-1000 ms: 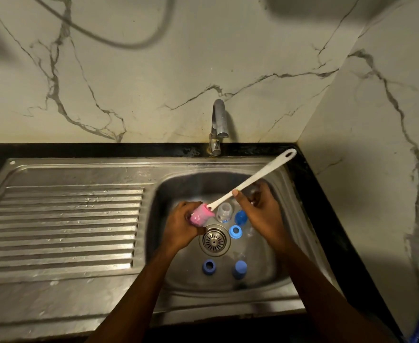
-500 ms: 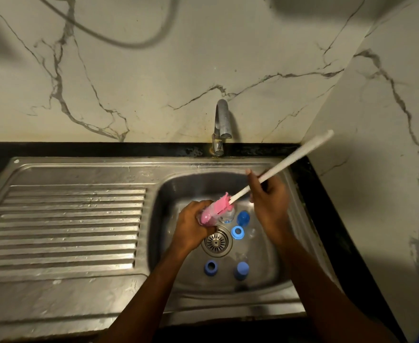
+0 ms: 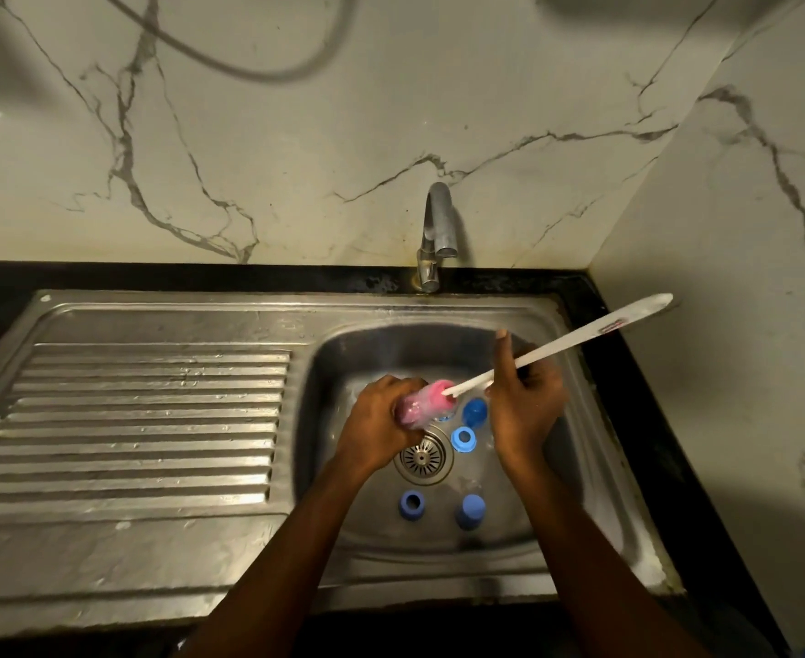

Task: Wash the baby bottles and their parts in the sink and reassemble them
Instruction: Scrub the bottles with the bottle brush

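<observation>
My left hand grips a small clear baby bottle over the sink basin. The pink sponge head of a bottle brush sits inside the bottle. My right hand grips the brush's long white handle, which points up to the right. On the basin floor lie a blue ring, a blue cap, another blue ring and a blue cap. Part of another clear piece behind the bottle is mostly hidden.
The drain strainer is in the basin's middle. A steel tap stands behind the basin, with no water visible. A ribbed draining board lies to the left. Marble walls close the back and right sides.
The brush was drawn partly out of the bottle, then pushed back in, so its pink head now sits deep inside. The bottle stays in my left hand.
</observation>
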